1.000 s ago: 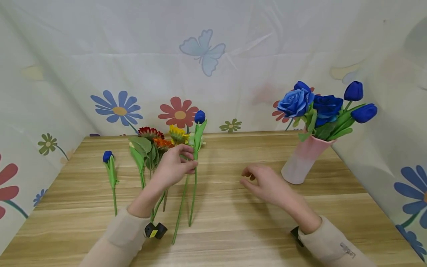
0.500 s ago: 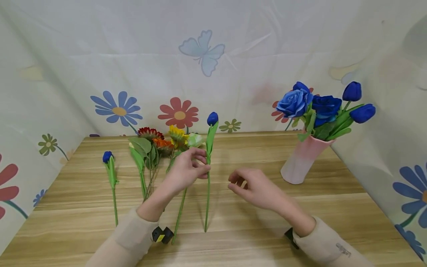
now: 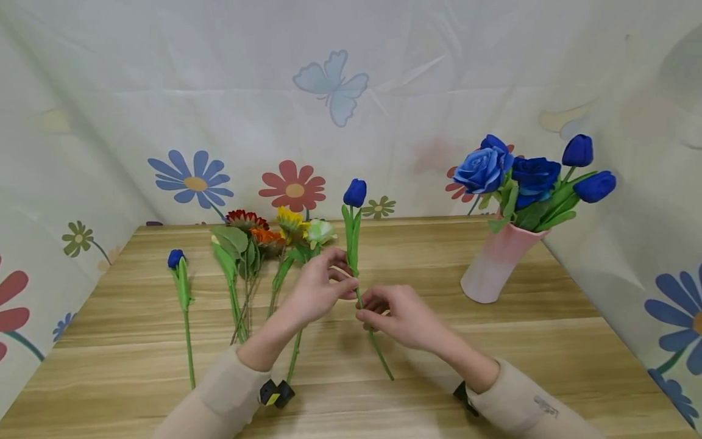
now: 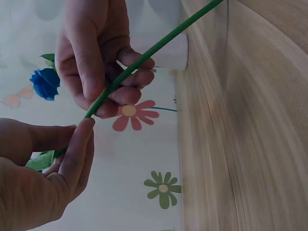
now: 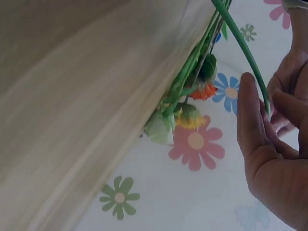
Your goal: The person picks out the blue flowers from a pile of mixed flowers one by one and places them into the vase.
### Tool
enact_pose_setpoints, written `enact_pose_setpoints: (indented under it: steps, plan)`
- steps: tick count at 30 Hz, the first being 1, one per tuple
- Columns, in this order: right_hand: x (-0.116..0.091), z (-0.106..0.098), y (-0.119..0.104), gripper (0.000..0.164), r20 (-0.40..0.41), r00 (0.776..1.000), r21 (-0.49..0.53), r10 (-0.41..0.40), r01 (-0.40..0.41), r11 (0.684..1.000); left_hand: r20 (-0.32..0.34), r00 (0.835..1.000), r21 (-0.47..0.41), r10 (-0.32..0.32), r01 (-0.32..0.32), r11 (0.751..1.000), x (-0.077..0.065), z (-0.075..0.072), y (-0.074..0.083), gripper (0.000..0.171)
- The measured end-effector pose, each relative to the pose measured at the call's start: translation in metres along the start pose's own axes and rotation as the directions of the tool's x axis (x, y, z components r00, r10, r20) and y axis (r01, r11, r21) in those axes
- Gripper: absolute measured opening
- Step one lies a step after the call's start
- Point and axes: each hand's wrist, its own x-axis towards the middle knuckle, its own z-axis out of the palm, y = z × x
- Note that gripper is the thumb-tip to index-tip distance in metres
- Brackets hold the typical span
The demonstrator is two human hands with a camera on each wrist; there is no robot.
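A blue artificial tulip (image 3: 355,192) stands nearly upright above the table, its stem leaning toward the lower right. My left hand (image 3: 323,285) pinches the stem just under the leaves, between thumb and fingers. Lower down, my right hand (image 3: 403,317) has its thumb and curled fingers round the green stem (image 4: 144,57). In the right wrist view, the stem passes between that hand's thumb and fingers. To the right, a pink-and-white vase (image 3: 496,262) holds blue roses (image 3: 482,171) and blue tulips (image 3: 595,186).
Another blue tulip (image 3: 177,259) lies at the table's left. Between it and my left hand lie a red flower (image 3: 247,219), an orange flower (image 3: 267,236), a yellow flower (image 3: 292,224) and a pale green-white flower (image 3: 320,231). A printed cloth (image 3: 230,97) stands behind the table (image 3: 428,390).
My left hand has carried the tulip to the right, away from the lying flowers. My right hand has come leftward and taken the stem below it, and the stem's lower end now tilts right.
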Motion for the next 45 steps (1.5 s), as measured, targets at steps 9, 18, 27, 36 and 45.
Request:
enact_pose_setpoints:
  steps: [9, 18, 27, 36, 45]
  plan:
    - [0.001, 0.007, 0.001, 0.006, -0.03, 0.999, 0.084, 0.028, -0.026, 0.996, 0.0, 0.999, 0.077, 0.044, -0.043, 0.996, -0.002, 0.002, -0.001, 0.033]
    - [0.0, 0.009, 0.0, 0.006, -0.021, 0.999, 0.137, 0.048, -0.045, 0.99, -0.05, 0.997, 0.069, 0.064, -0.06, 0.996, 0.002, 0.002, -0.001, 0.034]
    - [0.001, 0.007, -0.005, 0.013, -0.08, 0.994, 0.183, 0.076, -0.06, 0.981, -0.044, 0.994, 0.072, 0.097, -0.094, 0.993, 0.002, 0.0, -0.001, 0.019]
    - [0.001, 0.005, -0.009, 0.01, -0.12, 0.989, 0.213, 0.089, -0.062, 0.975, -0.014, 0.989, 0.14, 0.149, -0.146, 0.979, -0.001, 0.0, -0.001, 0.018]
    - [0.0, 0.004, -0.009, 0.009, -0.12, 0.989, 0.197, 0.084, -0.059, 0.979, -0.006, 0.991, 0.158, 0.136, -0.134, 0.978, 0.0, 0.0, 0.0, 0.021]
